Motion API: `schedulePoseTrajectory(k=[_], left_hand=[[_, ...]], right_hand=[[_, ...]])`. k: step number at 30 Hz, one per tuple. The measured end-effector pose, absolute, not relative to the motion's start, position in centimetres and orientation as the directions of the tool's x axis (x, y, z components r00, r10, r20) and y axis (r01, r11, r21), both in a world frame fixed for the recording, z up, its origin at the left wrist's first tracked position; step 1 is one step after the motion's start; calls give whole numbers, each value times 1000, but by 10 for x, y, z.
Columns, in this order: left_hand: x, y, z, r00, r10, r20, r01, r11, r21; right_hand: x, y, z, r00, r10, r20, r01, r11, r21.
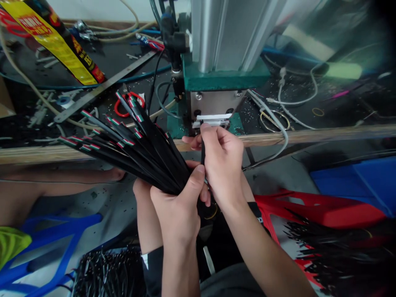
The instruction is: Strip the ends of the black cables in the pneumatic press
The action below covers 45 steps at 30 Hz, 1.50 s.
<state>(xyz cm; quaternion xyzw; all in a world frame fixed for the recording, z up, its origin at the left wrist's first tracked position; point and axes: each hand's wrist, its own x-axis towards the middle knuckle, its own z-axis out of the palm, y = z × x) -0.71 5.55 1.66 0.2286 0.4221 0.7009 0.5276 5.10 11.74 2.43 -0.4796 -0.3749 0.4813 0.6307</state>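
A thick bundle of black cables (154,154) fans out to the upper left, its tips showing red, white and green wires. My left hand (182,202) is wrapped round the bundle's lower end. Just right of it, my right hand (221,159) pinches a single black cable (203,152), held upright with its top at the slot of a press machine (213,103). The machine has a green block, a steel plate and a silver cylinder above. The far fingers of my right hand are partly hidden.
Red-handled scissors (118,108), a metal ruler (105,86) and a yellow-black packet (58,37) lie left on the bench. Other scissors (272,120) lie right. Below are a red stool (328,208), black cable piles and a blue stool (66,243). A person's leg is at left.
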Motion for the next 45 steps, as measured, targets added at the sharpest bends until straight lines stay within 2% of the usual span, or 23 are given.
schedulePoseTrajectory(k=[40, 45], left_hand=[[-8, 55, 33, -381, 912, -154, -493, -60, 868], [-9, 55, 30, -375, 914, -157, -485, -49, 873]], right_hand=[[48, 117, 31, 283, 957, -60, -274, 21, -961], [47, 118, 29, 268, 963, -24, -271, 51, -961]])
